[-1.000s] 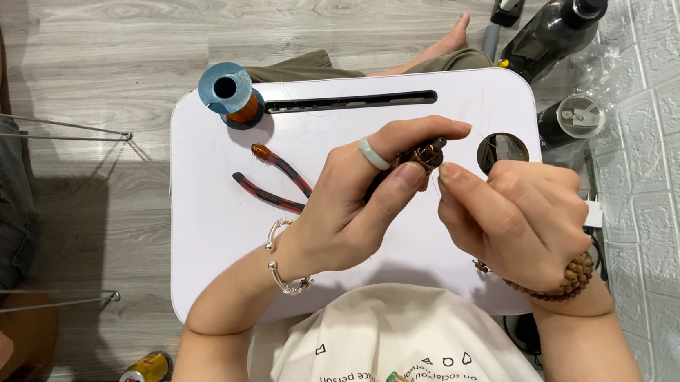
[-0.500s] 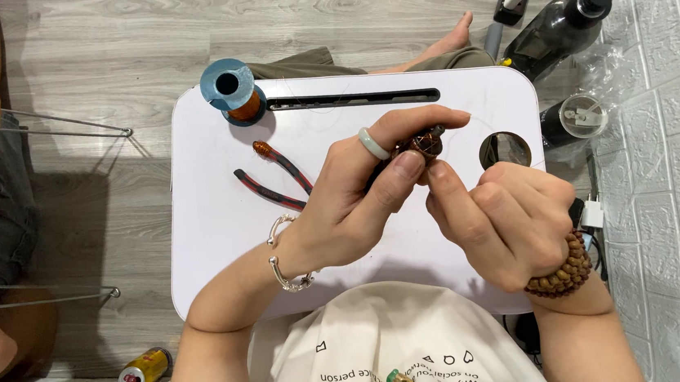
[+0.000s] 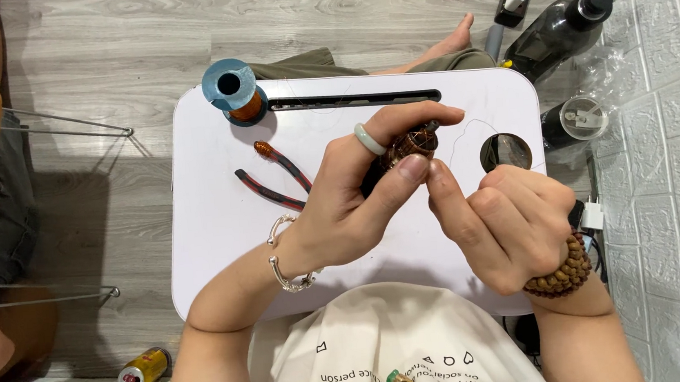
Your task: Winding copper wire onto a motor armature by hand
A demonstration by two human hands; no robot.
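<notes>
Left hand [image 3: 358,206] is gripping a small copper-wound motor rotor [image 3: 408,146] between thumb and forefinger, holding it up over the middle of the white lap table [image 3: 214,251]. Fingers are closed around it; a pale green ring is sitting on the forefinger and a silver bracelet on the wrist.

Right hand [image 3: 507,221] is curling shut just right of the rotor, thumb tip touching the left thumb right below the winding. It is pinching something fine; a thin wire [image 3: 466,135] is looping from the rotor area toward the table's round cup hole [image 3: 505,152], but whether the fingers are actually clamping that wire is too small to tell. A wooden bead bracelet is sitting on that wrist.

Red-handled pliers [image 3: 277,176] are lying on the table, left of the hands, jaws apart from both. A blue spool of copper wire [image 3: 233,90] is standing at the table's far left corner, well apart from the hands.

A dark bottle [image 3: 559,24] is lying on the floor beyond the far right corner. A drink can [image 3: 144,370] is lying on the floor at near left.
</notes>
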